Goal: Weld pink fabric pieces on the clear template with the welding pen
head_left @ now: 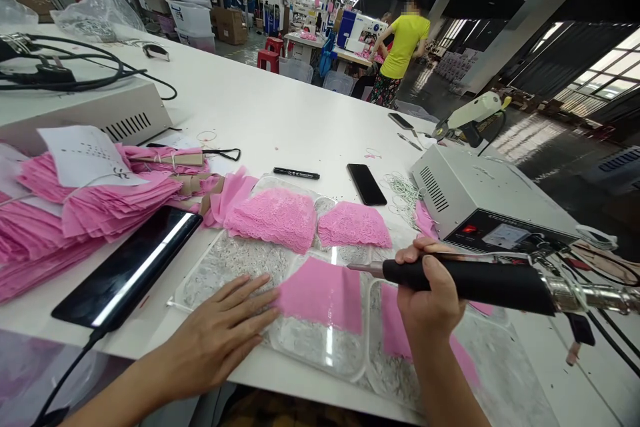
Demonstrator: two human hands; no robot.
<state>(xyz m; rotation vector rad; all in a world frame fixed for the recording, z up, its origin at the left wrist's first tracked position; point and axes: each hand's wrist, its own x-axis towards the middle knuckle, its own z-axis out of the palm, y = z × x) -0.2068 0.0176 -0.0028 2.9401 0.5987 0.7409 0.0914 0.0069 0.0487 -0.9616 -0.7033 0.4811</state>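
My right hand [430, 287] is closed round a black-handled ultrasonic cutter [475, 280], its narrow metal tip pointing left over the upper right part of a pink fabric piece [323, 297]. That piece lies flat under or in a clear plastic template [320, 350] with rounded panels. My left hand [225, 333] lies flat, fingers spread, its fingertips at the left edge of the piece. Behind it are two stacks of pink lace, a larger one [273, 217] and a smaller one [354, 223]. Another pink piece [393, 327] is partly hidden by my right forearm.
Bundles of pink fabric [125, 203] and a black tablet [130, 267] on a cable lie left. Beyond the template are a marker [297, 173] and a phone [367, 184]. A grey power box [493, 193] stands right. A person in yellow [406, 43] stands farther off.
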